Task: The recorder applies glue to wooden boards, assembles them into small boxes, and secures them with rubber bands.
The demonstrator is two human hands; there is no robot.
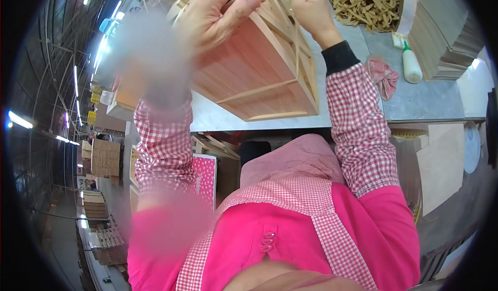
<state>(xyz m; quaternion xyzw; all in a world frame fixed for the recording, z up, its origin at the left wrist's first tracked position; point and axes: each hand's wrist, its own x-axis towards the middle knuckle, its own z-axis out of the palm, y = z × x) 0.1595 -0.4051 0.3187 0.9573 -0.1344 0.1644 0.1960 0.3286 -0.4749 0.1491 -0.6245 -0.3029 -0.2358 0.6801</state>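
the sensible way to handle this piece is to keep the wooden box (249,58) steady from one side while the other side does the fine work. the left hand (220,19) lies over its upper left part, at the top centre of the frame, and should bear down evenly – a push on one corner alone could make the box rock or skid. the thumb is best kept flat along the edge, clear of any joint that might nip it. those fingers are bent over the edge with the thumb stretched out; how hard they press, or whether they pinch anything small, i cannot tell. the right hand (314,13) is at the upper centre right, just beside the box's far end, its fingers curled into a loose fist; whether something is pinched inside is hidden. short, controlled moves would suit it, with the wrist kept off the thin bars.

the box sits at the upper centre of the frame, apparently resting on the pale grey desk (430,99) near its front edge, and looks tilted in this bent view. it is bare, unpainted wood: a broad, smooth, pinkish panel faces the wearer, with fine grain and a slim pale strip (259,91) across its lower part. the right side is more open – narrow bars (282,32), some slanting, framing gaps.
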